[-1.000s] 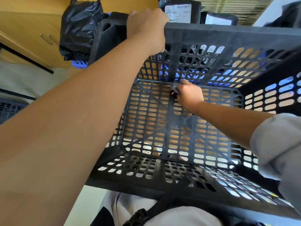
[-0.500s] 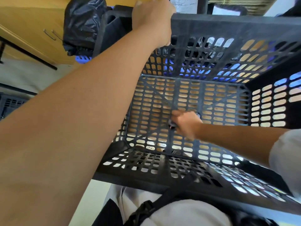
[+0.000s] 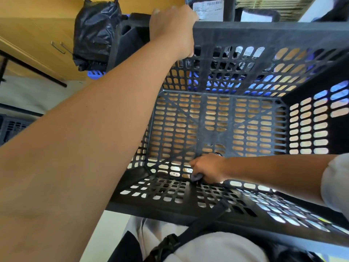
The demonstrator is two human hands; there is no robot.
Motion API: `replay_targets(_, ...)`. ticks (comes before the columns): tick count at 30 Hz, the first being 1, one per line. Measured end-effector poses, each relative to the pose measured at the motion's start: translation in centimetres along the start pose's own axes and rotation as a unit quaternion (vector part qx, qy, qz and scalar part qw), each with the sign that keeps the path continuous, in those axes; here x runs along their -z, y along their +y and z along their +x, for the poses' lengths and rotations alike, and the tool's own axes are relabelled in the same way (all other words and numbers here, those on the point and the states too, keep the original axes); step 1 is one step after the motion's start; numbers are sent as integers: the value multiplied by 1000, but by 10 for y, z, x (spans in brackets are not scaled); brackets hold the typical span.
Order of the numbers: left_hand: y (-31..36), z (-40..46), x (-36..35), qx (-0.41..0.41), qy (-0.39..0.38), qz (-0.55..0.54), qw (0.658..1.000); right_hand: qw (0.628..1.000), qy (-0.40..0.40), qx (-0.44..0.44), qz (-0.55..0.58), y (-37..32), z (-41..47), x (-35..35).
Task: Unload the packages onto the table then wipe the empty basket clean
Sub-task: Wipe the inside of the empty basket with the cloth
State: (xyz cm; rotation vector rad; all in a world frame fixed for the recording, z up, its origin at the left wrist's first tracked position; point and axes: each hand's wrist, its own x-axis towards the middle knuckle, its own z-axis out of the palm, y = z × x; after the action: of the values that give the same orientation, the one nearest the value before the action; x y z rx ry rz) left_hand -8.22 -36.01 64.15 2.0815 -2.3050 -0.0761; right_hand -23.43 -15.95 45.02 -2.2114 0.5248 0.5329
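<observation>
Wood tabletop [image 3: 217,118] under empty blk basket [image 3: 264,35]

Bare basket [image 3: 283,33] floor beyond right hand [image 3: 207,170]

matt black perforated plastic basket [image 3: 245,35], glossy crinkled plastic bag [image 3: 94,35], smooth wooden cabinet [image 3: 28,35]
</observation>
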Motion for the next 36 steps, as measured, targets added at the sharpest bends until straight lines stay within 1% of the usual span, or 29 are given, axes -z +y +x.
replay_targets(2, 0, 2, 1, 2, -3, -3, 1000, 998, -19, -28, 47, 3, -1, 8)
replay_targets(3, 0, 3, 0, 2, -5, -4, 1000, 996, -4, -48, 75, 3, -4, 16)
replay_targets(4, 0, 3, 1, 1, -6, -3, 1000, 992, 31, -72, 97, 6, -6, 27)
replay_targets(6, 0, 3, 1, -1, -8, -2, 1000, 977, 151, -123, 88, 20, -5, 53)
replay_targets(8, 0, 3, 0, -4, -9, 0, 1000, 943, 281, -171, 41, 40, 3, 81)
replay_targets(9, 0, 4, 0, -5, -10, 2, 1000, 924, 330, -191, 20, 49, 9, 95)
replay_targets(10, 0, 4, 1, -6, -11, 3, 1000, 909, 360, -209, -3, 58, 17, 106)
replay_targets(11, 0, 5, 1, -6, -12, 5, 1000, 899, 372, -228, -31, 66, 26, 116)
replay_targets(13, -1, 6, 0, -8, -16, 8, 1000, 893, 355, -268, -72, 74, 46, 125)
replay_targets(15, -1, 6, 0, -9, -16, 10, 1000, 894, 325, -295, -90, 73, 65, 122)
replay_targets(18, -1, 6, -1, -6, -11, 13, 1000, 885, 345, -306, -67, 70, 74, 109)
replay_targets(20, -2, 5, -2, -6, -8, 9, 1000, 890, 335, -303, -64, 70, 69, 107)
replay_targets(23, -1, 5, -1, -10, -3, 11, 1000, 908, 306, -281, -59, 70, 62, 110)
replay_targets(26, -1, 4, 0, -13, -8, 7, 1000, 926, 281, -252, -25, 59, 58, 107)
replay_targets(28, -1, 4, 1, -10, -11, 7, 1000, 934, 272, -231, -15, 51, 55, 98)
replay_targets(32, -1, 4, -1, -10, -15, 4, 1000, 953, 231, -196, -25, 35, 47, 64)
replay_targets(36, -1, 4, 1, -11, -17, 7, 1000, 957, 254, -136, -17, 30, 42, 41)
